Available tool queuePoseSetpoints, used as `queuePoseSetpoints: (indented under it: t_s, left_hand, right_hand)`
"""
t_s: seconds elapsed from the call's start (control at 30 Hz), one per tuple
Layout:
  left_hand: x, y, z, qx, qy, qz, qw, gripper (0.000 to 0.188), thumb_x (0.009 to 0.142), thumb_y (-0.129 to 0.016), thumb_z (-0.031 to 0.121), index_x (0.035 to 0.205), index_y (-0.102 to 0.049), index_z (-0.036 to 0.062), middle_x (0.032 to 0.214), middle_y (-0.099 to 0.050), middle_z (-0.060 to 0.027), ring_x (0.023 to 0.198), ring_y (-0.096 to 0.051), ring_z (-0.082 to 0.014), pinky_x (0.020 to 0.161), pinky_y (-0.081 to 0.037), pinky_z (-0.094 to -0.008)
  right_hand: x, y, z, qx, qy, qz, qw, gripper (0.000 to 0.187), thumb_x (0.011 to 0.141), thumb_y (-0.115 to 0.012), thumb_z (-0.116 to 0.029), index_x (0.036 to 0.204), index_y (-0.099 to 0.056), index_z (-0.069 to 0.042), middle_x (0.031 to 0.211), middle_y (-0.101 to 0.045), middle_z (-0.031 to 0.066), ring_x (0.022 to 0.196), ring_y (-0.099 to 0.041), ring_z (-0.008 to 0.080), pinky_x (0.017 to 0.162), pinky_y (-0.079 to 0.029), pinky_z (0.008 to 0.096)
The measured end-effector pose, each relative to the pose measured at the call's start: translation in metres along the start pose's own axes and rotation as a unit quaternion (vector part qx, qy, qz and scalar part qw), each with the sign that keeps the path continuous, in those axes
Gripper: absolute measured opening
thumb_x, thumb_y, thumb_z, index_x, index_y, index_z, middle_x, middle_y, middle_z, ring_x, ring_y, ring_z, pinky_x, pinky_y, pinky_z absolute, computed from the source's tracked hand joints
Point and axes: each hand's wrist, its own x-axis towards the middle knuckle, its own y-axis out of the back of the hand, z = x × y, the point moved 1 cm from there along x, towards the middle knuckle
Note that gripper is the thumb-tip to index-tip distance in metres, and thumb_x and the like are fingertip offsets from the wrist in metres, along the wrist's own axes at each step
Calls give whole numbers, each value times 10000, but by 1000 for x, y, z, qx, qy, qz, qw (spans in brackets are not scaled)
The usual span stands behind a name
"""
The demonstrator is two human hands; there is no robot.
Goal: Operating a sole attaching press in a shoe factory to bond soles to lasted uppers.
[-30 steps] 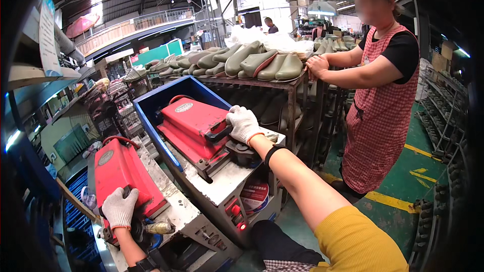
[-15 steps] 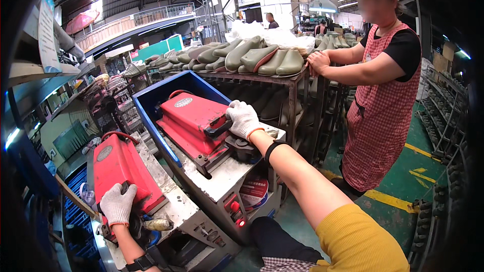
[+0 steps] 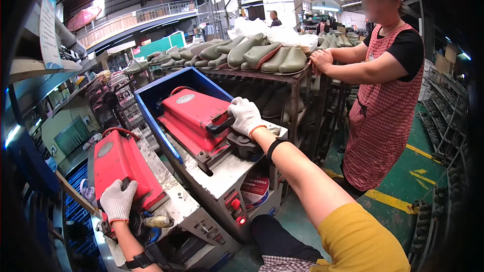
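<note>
Two machines with red metal covers stand side by side before me. My left hand (image 3: 118,200), in a white knit glove, is closed over the front of the left red cover (image 3: 117,163); the dark handle (image 3: 125,184) there mostly disappears under the fingers. On the other machine, my gloved right hand (image 3: 246,116) wraps round the end of the black handle (image 3: 220,126) of the right red cover (image 3: 194,112). Both covers lie down over their machines. A blue open-topped frame (image 3: 151,132) surrounds the back of the right one. What lies beneath the covers is hidden.
Olive-green shoes (image 3: 243,53) are heaped on a metal rack (image 3: 294,90) beyond the machines. A person in a red checked apron (image 3: 385,106) stands at the right, hands on the rack's corner. Shelving (image 3: 443,106) lines the far right. A red light (image 3: 242,220) glows on the right machine.
The view has shifted very slightly. Both hands keep their places on the handles, and both red covers stay down.
</note>
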Motion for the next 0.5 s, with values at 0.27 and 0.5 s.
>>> queuePoseSetpoints:
  t_s: [0.27, 0.5]
  left_hand:
    - [-1, -1, -1, -7, -3, 4, 1000, 586, 847, -710, 604, 782, -686, 22, 823, -697, -247, 829, -705, -445, 731, -524, -527]
    - [1, -1, -2, 3, -8, 0, 1000, 573, 834, -708, 623, 837, -734, 51, 837, -732, -236, 836, -731, -437, 757, -551, -539]
  right_hand:
    - [0, -3, 2, -1, -1, 3, 1000, 220, 739, -794, -164, 952, -741, -163, 1219, -663, 101, 1106, -645, 337, 915, -536, 450]
    - [0, -8, 4, 13, 19, 42, 999, 147, 759, -784, -174, 894, -727, -157, 1172, -667, 101, 1065, -649, 343, 884, -530, 461]
